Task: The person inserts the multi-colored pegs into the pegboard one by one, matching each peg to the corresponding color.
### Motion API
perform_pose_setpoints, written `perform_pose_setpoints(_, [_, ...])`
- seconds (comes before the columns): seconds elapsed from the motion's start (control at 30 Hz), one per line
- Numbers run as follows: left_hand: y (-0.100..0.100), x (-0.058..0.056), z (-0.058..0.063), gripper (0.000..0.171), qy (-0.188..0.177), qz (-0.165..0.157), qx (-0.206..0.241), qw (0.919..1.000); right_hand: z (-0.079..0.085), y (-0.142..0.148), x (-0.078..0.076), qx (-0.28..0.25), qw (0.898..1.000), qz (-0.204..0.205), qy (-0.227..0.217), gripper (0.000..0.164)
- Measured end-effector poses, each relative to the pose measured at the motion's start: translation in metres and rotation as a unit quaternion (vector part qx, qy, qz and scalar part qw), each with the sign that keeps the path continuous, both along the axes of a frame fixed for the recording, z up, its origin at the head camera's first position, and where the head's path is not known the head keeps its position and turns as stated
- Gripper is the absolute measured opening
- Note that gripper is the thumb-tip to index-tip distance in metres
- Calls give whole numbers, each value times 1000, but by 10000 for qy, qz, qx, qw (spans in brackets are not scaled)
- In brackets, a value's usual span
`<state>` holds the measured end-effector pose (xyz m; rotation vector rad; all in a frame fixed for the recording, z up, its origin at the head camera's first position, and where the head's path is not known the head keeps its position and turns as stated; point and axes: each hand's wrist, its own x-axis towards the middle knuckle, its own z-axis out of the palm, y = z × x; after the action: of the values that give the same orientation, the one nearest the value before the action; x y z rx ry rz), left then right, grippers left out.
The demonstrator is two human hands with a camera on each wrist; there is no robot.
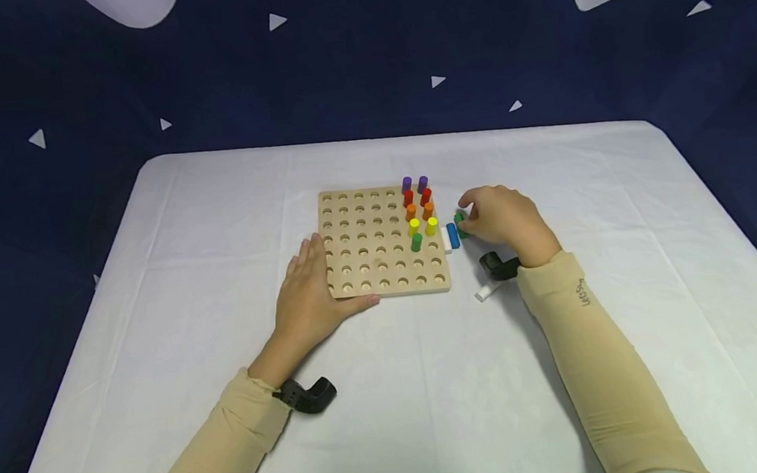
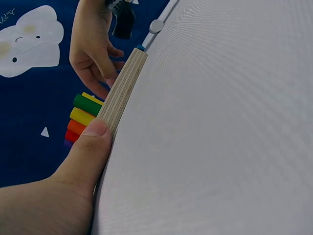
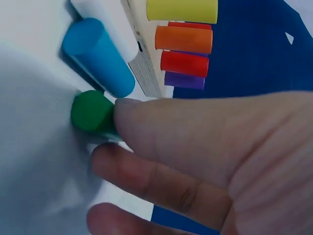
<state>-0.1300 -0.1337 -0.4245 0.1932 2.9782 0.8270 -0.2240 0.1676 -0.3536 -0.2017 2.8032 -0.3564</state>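
A light wooden pegboard (image 1: 380, 259) lies on the table. My left hand (image 1: 306, 303) rests against its near left corner, fingers straight along the left edge and thumb against the front edge. My right hand (image 1: 505, 218) is just right of the board, beside a lying green peg (image 3: 93, 112). The thumb (image 3: 132, 117) touches this peg; the index finger (image 3: 127, 169) is bent below it with a gap. Between peg and board lie a blue peg (image 3: 98, 56) and a white peg (image 3: 107, 24). Pairs of purple, red, orange and yellow pegs (image 1: 432, 226) stand in the board, plus one green peg (image 1: 416, 242).
Another white peg (image 1: 487, 290) lies near the right wrist, partly behind the black wrist camera (image 1: 499, 266). A white cloth covers the table (image 1: 379, 402). Behind it hangs a dark blue backdrop (image 1: 350, 66) with white shapes.
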Motion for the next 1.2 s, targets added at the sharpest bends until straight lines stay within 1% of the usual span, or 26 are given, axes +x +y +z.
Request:
perform_pose_setpoints(0.13, [0, 0, 0, 139, 29, 4, -7, 10000, 0, -2, 1, 105, 9998, -8, -193, 47])
perform_pose_setpoints(0.27, [0, 0, 0, 139, 26, 14, -8, 10000, 1, -3, 3, 240, 9991, 7, -363, 46])
perform_pose_setpoints(0.43, [0, 0, 0, 139, -5, 11, -15, 10000, 2, -2, 4, 268, 9990, 9, -356, 40])
perform_pose_setpoints(0.57, [0, 0, 1, 140, -46, 5, -21, 10000, 5, 0, 4, 191, 9996, 8, -199, 35])
perform_pose_setpoints(0.77, [1, 0, 1, 140, -63, 14, -21, 10000, 14, 6, 8, -177, 9992, -24, 368, 22])
perform_pose_setpoints(0.87, [1, 0, 1, 139, -38, 18, -1, 10000, 18, 6, 10, -388, 9977, 10, 560, 18])
perform_pose_setpoints(1.07, [0, 1, 0, 139, 7, 8, 6, 10000, 22, 1, 14, -521, 9965, 124, 646, 18])
perform_pose_setpoints(1.2, [0, 0, 0, 139, 14, -10, -14, 10000, 25, -7, 18, -649, 9956, 266, 614, 19])
